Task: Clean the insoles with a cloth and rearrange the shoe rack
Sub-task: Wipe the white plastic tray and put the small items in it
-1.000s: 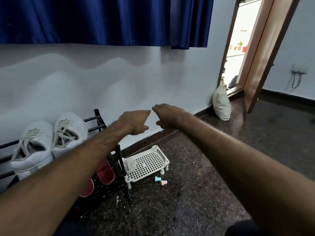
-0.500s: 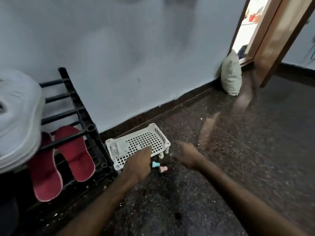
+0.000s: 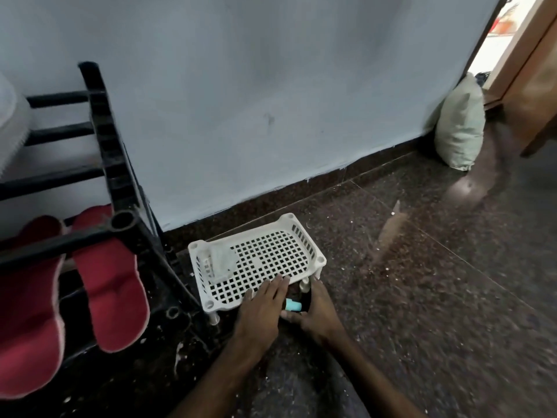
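Note:
A white perforated plastic tray [image 3: 304, 236] on short legs stands on the dark floor beside the black shoe rack [image 3: 116, 164]. My left hand [image 3: 262, 309] rests flat on the tray's front edge, fingers straight. My right hand [image 3: 321, 312] sits just to its right on the floor by a tray leg, fingers extended. A small teal piece [image 3: 293, 305] lies between the two hands. Two red slippers [image 3: 111, 285] hang toe-down on the rack's lower bar. A white sneaker [image 3: 7, 116] shows at the far left edge. A small clear object [image 3: 221, 260] lies in the tray's left corner.
The pale blue wall with a dark skirting [image 3: 271, 203] runs behind the tray. A pale stuffed sack [image 3: 459, 128] leans in the corner by a wooden door [image 3: 533, 86]. Speckled dark floor [image 3: 422, 297] stretches to the right, with white crumbs on it.
The view has dropped from the wall to the floor. Both hands came down from mid-air to the tray's front edge and closed in around the teal piece; the pink piece is now hidden.

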A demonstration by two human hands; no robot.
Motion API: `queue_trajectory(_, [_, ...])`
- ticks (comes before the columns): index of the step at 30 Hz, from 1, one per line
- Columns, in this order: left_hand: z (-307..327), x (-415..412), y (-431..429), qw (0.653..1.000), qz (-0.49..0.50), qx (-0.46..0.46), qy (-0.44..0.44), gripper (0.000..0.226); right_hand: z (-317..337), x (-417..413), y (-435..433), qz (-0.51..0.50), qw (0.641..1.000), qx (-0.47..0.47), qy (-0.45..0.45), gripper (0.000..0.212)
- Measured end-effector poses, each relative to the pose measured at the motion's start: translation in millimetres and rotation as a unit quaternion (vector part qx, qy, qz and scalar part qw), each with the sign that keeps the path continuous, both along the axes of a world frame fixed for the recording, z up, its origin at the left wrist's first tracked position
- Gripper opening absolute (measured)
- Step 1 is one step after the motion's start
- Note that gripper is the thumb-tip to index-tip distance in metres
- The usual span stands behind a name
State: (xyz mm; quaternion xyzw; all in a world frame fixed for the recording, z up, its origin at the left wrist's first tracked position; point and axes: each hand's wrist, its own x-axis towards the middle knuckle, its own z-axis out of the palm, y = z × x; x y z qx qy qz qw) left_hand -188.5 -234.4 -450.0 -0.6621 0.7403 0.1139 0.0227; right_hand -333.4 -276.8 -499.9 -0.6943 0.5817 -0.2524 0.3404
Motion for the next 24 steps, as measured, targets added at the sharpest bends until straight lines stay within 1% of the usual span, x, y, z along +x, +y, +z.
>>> queue_trajectory(3, [-2, 4, -3, 1.0, 0.005, -0.007, 0.018, 0.083, 6, 7, -3, -0.013, 1.0, -0.001, 0.003, 0.092])
queue_trajectory(8, [-4, 3, -4, 0.999, 0.011, 0.001, 0.041, 0.081, 4, 19, 3, -0.038, 0.998, -0.028, 0.042, 0.052])
queue_trajectory(10, [-2, 4, -4, 0.999, 0.011, 0.0, 0.049, 0.078, 1, 25, 7, -0.046, 0.994, -0.062, 0.078, 0.037])
queue_trajectory(12, [-1, 5, -5, 0.998, 0.007, 0.007, 0.06, 0.075, -1, 32, 14, -0.058, 0.985, -0.1, 0.126, 0.03])
queue_trajectory(15, [4, 8, -3, 0.996, 0.003, 0.017, 0.084, 0.076, -1, 36, 27, -0.067, 0.97, -0.096, 0.215, 0.035])
queue_trajectory(17, [6, 9, -1, 0.995, -0.005, 0.024, 0.097, 0.079, -4, 35, 34, -0.057, 0.961, -0.099, 0.25, 0.039])
queue_trajectory(19, [6, 10, 2, 0.994, -0.012, 0.019, 0.102, 0.083, -10, 32, 40, -0.039, 0.958, -0.113, 0.261, 0.044])
queue_trajectory(22, [5, 8, 7, 0.993, -0.02, 0.015, 0.113, 0.086, -26, 18, 48, -0.017, 0.95, -0.146, 0.275, 0.061])
queue_trajectory(24, [4, 8, 11, 0.993, -0.026, 0.02, 0.116, 0.088, -28, 11, 57, -0.003, 0.945, -0.171, 0.277, 0.057])
